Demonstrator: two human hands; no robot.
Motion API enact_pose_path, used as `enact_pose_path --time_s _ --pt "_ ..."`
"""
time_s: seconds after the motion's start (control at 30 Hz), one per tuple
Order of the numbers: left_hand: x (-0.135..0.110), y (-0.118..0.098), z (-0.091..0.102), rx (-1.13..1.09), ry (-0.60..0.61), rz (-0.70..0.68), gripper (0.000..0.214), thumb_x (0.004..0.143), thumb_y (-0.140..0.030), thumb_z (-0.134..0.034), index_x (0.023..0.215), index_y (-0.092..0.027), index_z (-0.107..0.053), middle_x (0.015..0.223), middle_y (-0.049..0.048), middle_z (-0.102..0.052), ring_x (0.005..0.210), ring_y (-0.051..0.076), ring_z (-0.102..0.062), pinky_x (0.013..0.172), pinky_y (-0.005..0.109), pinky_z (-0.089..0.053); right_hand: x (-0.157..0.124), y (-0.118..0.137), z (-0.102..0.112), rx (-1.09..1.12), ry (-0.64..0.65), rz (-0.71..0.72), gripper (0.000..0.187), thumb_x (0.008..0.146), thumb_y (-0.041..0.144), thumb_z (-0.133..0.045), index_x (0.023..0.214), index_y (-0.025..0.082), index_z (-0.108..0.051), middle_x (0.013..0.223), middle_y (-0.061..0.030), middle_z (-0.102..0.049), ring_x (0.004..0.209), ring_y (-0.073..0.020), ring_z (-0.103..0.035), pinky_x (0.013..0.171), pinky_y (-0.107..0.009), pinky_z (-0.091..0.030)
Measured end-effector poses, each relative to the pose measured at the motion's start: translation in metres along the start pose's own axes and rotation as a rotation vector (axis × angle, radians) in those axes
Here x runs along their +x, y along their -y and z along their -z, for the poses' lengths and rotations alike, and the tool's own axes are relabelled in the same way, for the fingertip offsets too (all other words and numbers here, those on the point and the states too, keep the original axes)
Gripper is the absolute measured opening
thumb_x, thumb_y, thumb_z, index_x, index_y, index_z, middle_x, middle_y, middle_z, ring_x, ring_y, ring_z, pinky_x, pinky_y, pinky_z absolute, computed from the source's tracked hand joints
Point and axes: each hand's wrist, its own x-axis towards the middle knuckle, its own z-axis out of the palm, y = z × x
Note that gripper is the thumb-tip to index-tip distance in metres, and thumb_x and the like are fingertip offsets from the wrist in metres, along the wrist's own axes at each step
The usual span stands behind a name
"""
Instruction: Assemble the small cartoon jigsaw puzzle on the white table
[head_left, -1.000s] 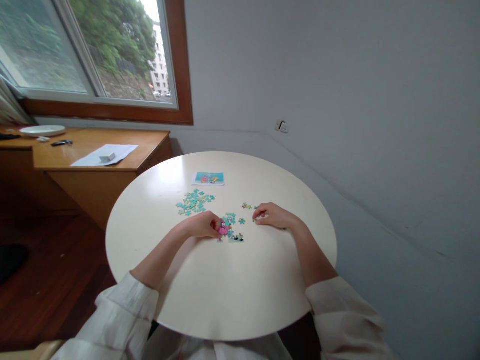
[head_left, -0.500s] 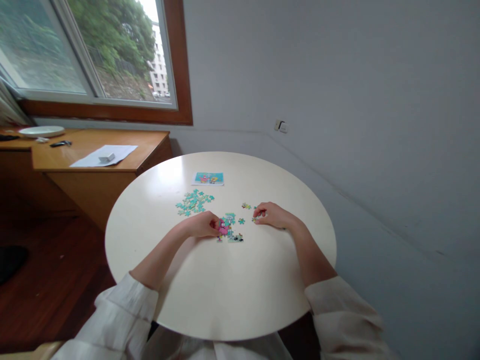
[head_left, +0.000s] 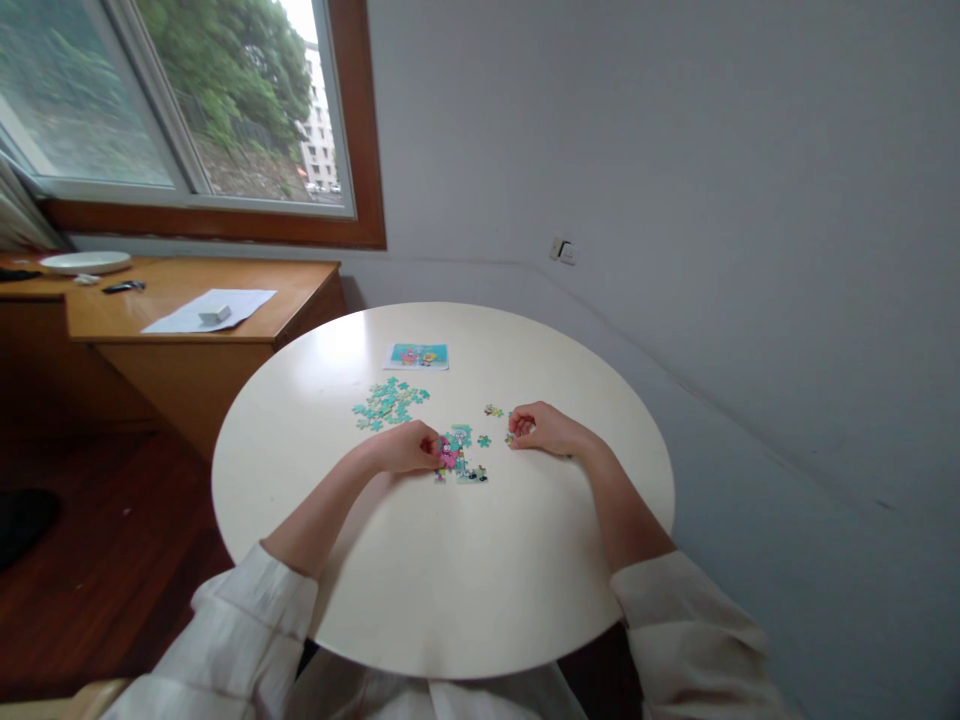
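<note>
On the round white table (head_left: 420,580) the left hand (head_left: 405,447) rests with its fingers curled down against the left edge of the joined puzzle patch (head_left: 459,456), its fingertips touching the pink part there, though whether it pinches a piece I cannot tell. The right hand (head_left: 546,430) lies just right of that patch, thumb and fingers pinched together on a small puzzle piece (head_left: 511,437) near the table top. A heap of loose teal pieces (head_left: 388,402) lies farther off to the left, and the picture card (head_left: 417,356) lies beyond it, toward the far edge.
</note>
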Motion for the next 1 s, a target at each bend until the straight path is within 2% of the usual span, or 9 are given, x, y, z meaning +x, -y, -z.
enact_pose_path --time_s 0.13,0.27,0.37,0.63,0.83,1.0 --pt "0.001 0.002 -0.001 -0.010 -0.016 0.012 0.026 0.061 -0.036 -0.054 0.051 -0.016 -0.042 0.045 -0.0041 -0.035 0.046 0.008 -0.030 0.043 0.022 -0.021 0.000 0.001 -0.004 0.110 0.039 0.026 0.020 0.056 0.024 -0.065 0.066 0.015 -0.052 0.055 0.0052 -0.048 0.052 -0.0078 -0.044 0.051 -0.021 -0.035" --pt "0.002 0.005 -0.001 -0.024 -0.017 -0.011 0.027 0.061 -0.038 -0.055 0.051 -0.016 -0.044 0.045 -0.0041 -0.036 0.046 0.008 -0.030 0.044 0.022 -0.021 0.000 0.007 -0.010 0.244 0.045 0.134 0.028 0.059 0.026 -0.065 0.084 0.015 -0.056 0.064 0.0042 -0.049 0.056 -0.0071 -0.045 0.053 -0.020 -0.036" --pt "0.002 0.006 -0.002 -0.010 -0.011 -0.020 0.027 0.062 -0.039 -0.054 0.051 -0.016 -0.043 0.046 -0.0042 -0.036 0.046 0.008 -0.030 0.044 0.022 -0.021 0.003 0.012 -0.015 0.258 0.004 0.176 0.024 0.063 0.029 -0.064 0.081 0.013 -0.060 0.060 0.0039 -0.047 0.056 -0.0070 -0.044 0.053 -0.020 -0.035" --pt "0.001 0.002 -0.002 0.006 0.005 -0.010 0.026 0.063 -0.037 -0.051 0.052 -0.016 -0.040 0.046 -0.0042 -0.035 0.048 0.008 -0.030 0.044 0.021 -0.022 0.016 0.007 -0.027 0.552 -0.193 0.065 0.033 0.057 0.034 -0.070 0.082 0.014 -0.060 0.061 0.0000 -0.059 0.056 -0.0123 -0.059 0.056 -0.025 -0.045" --pt "0.002 0.004 -0.002 0.006 0.010 -0.012 0.027 0.064 -0.038 -0.052 0.053 -0.016 -0.040 0.047 -0.0042 -0.035 0.048 0.008 -0.030 0.044 0.021 -0.022 0.017 0.007 -0.028 0.579 -0.228 0.022 0.034 0.058 0.036 -0.070 0.082 0.015 -0.059 0.063 -0.0031 -0.065 0.059 -0.0146 -0.062 0.054 -0.024 -0.046" --pt "0.003 0.007 -0.003 0.007 0.006 -0.024 0.028 0.064 -0.039 -0.052 0.053 -0.016 -0.041 0.047 -0.0040 -0.035 0.048 0.008 -0.030 0.044 0.021 -0.022 0.019 0.004 -0.029 0.551 -0.259 0.016 0.029 0.062 0.037 -0.067 0.079 0.015 -0.057 0.062 -0.0038 -0.066 0.056 -0.0141 -0.063 0.048 -0.020 -0.041"
